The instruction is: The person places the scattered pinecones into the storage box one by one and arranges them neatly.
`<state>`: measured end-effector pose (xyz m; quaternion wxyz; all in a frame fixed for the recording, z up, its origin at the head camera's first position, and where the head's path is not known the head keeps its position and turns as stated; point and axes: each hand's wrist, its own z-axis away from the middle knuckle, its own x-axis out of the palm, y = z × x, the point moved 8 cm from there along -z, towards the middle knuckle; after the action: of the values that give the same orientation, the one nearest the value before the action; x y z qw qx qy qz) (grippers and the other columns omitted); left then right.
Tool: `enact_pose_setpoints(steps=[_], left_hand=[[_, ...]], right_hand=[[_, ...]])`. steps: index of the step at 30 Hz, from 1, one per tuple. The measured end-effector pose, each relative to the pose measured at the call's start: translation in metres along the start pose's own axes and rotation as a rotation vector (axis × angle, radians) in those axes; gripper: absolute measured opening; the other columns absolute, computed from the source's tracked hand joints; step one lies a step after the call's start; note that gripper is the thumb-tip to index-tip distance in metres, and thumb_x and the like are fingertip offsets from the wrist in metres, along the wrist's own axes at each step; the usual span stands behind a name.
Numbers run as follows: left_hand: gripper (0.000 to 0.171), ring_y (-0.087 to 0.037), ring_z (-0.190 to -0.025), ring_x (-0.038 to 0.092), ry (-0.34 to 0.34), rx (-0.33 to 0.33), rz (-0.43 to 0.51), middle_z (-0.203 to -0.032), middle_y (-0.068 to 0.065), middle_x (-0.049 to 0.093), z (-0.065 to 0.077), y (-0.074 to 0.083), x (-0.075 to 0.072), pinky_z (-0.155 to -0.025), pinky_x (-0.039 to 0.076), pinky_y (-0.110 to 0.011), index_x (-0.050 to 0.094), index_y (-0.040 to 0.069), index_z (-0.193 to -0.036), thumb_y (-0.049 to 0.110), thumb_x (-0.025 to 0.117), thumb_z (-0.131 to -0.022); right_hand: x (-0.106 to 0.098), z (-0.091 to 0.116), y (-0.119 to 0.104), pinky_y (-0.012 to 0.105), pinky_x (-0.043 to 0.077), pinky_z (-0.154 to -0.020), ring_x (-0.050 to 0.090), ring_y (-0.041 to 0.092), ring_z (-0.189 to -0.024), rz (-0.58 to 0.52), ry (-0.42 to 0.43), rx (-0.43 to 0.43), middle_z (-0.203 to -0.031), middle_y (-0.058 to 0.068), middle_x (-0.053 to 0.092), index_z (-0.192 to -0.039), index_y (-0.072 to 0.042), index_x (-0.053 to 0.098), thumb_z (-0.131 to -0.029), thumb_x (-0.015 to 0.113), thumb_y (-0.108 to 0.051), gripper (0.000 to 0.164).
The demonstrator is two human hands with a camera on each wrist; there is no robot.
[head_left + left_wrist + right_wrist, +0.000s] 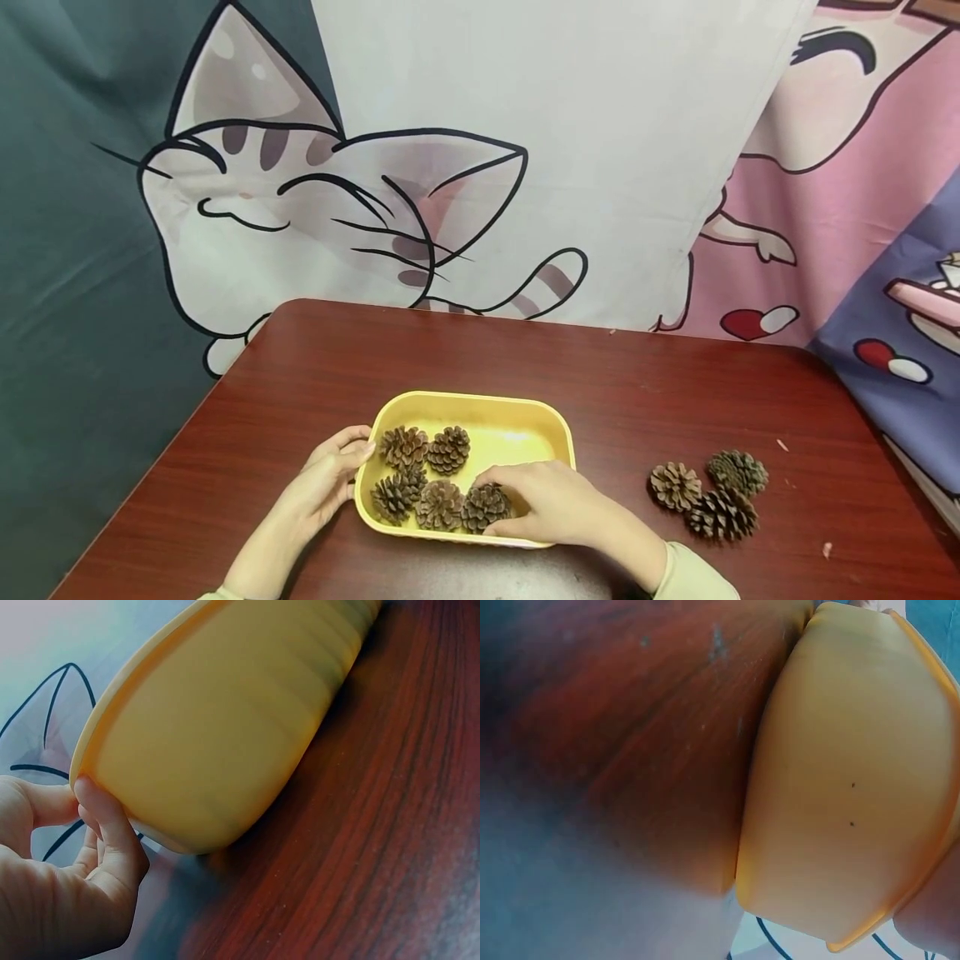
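Note:
A yellow plastic basin (517, 446) rests on the table with several brown pine cones grouped in its left and near part. My left hand (324, 482) pinches the basin's left rim between thumb and fingers; the left wrist view shows this grip on the basin's edge (84, 761). Reaching over the near right side, my right hand (551, 504) has its thumb and fingers around a pine cone (486, 507) low inside the basin. In the right wrist view the basin's outer wall (847, 765) hides that cone, and only part of the hand (934, 911) shows.
Three more pine cones, a light brown one (675, 486), a greenish one (738, 473) and a dark one (722, 514), lie together on the reddish-brown table (600, 375) to the right. Small pale scraps lie near them. A cartoon-cat cloth (450, 67) hangs behind the table.

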<state>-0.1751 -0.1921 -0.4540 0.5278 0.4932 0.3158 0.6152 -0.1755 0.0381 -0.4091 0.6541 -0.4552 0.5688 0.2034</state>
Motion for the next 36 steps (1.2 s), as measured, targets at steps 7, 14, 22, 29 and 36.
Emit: enact_pose_setpoints(steps=[7, 14, 22, 29, 36], left_hand=[[0.019, -0.013, -0.083, 0.063, 0.008, -0.003, -0.013, -0.088, 0.004, 0.061, -0.0019, -0.0012, -0.0001, -0.065, 0.053, -0.028, 0.042, 0.01, -0.108, 0.009, 0.053, -0.092], [0.021, -0.013, -0.083, 0.063, 0.007, -0.009, -0.018, -0.088, 0.003, 0.06, 0.0012, -0.0025, -0.0032, -0.064, 0.053, -0.028, 0.041, 0.009, -0.109, 0.01, 0.053, -0.092], [0.02, -0.013, -0.083, 0.062, -0.025, -0.003, -0.006, -0.087, 0.003, 0.059, 0.0026, 0.0022, -0.0016, -0.064, 0.053, -0.028, 0.041, 0.01, -0.11, 0.009, 0.052, -0.093], [0.017, -0.014, -0.084, 0.062, -0.04, 0.013, 0.012, -0.086, 0.005, 0.06, 0.0009, 0.0043, -0.0004, -0.067, 0.053, -0.03, 0.042, 0.011, -0.108, 0.009, 0.052, -0.093], [0.017, -0.013, -0.084, 0.062, -0.045, 0.005, 0.028, -0.088, 0.004, 0.059, -0.0005, -0.0022, 0.0003, -0.066, 0.053, -0.028, 0.043, 0.012, -0.108, 0.009, 0.051, -0.094]], right_hand=[[-0.0016, 0.0013, -0.0018, 0.031, 0.051, -0.079, 0.058, 0.005, -0.104, 0.098, 0.049, -0.034, -0.116, -0.015, 0.061, -0.122, -0.03, 0.057, -0.085, 0.057, -0.056, 0.046], [0.0014, 0.0008, -0.0028, 0.032, 0.051, -0.08, 0.058, 0.004, -0.105, 0.109, 0.071, -0.055, -0.116, -0.015, 0.061, -0.121, -0.029, 0.058, -0.087, 0.046, -0.063, 0.05], [-0.0014, 0.0006, -0.0035, 0.03, 0.051, -0.079, 0.059, 0.005, -0.102, 0.097, 0.099, -0.047, -0.113, -0.013, 0.063, -0.122, -0.027, 0.059, -0.086, 0.047, -0.064, 0.053], [-0.005, -0.0005, -0.0027, 0.031, 0.051, -0.08, 0.058, 0.005, -0.104, 0.111, 0.088, -0.036, -0.115, -0.013, 0.062, -0.123, -0.027, 0.058, -0.086, 0.047, -0.065, 0.055], [-0.0025, 0.0032, -0.0032, 0.032, 0.051, -0.079, 0.058, 0.005, -0.105, 0.118, 0.101, -0.029, -0.116, -0.015, 0.061, -0.121, -0.028, 0.059, -0.085, 0.047, -0.064, 0.053]])
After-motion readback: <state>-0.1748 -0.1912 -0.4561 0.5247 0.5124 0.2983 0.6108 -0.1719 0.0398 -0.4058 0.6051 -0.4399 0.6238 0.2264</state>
